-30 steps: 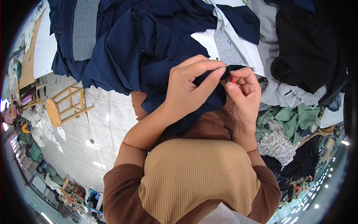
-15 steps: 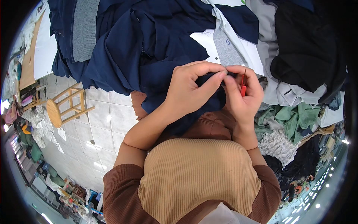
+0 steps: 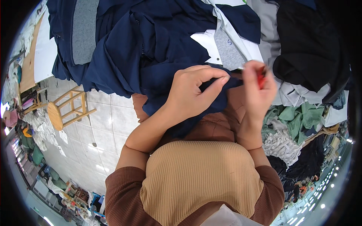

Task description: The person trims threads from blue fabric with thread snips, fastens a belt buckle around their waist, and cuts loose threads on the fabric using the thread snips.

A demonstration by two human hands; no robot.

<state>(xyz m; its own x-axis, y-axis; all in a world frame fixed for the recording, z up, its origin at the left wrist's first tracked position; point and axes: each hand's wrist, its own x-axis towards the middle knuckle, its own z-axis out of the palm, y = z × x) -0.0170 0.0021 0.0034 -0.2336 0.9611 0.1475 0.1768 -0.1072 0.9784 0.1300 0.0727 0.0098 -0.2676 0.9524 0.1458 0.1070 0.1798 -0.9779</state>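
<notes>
Navy blue cloth (image 3: 158, 41) spreads over the table's near edge and hangs down onto my lap. My left hand (image 3: 196, 84) is closed in a pinch on an edge of this cloth, thumb against forefinger. To its right and apart from it, my right hand (image 3: 260, 84) is blurred by motion. A small red tool (image 3: 261, 78) with a dark tip sits in its curled fingers; its exact kind is too smeared to make out. Whether the right fingertips also hold a thread or a bit of cloth does not show.
A grey ribbed piece (image 3: 86, 32) lies on the navy cloth. Behind my hands are white paper and a marked grey piece (image 3: 230, 49). Black cloth (image 3: 307, 52) and green scraps (image 3: 298, 116) are heaped at the right. A wooden stool (image 3: 68, 109) stands on the tiled floor at the left.
My right hand has pulled away from my left, to the right, carrying the red tool. The left hand has stayed nearly in place, pinching the navy cloth.
</notes>
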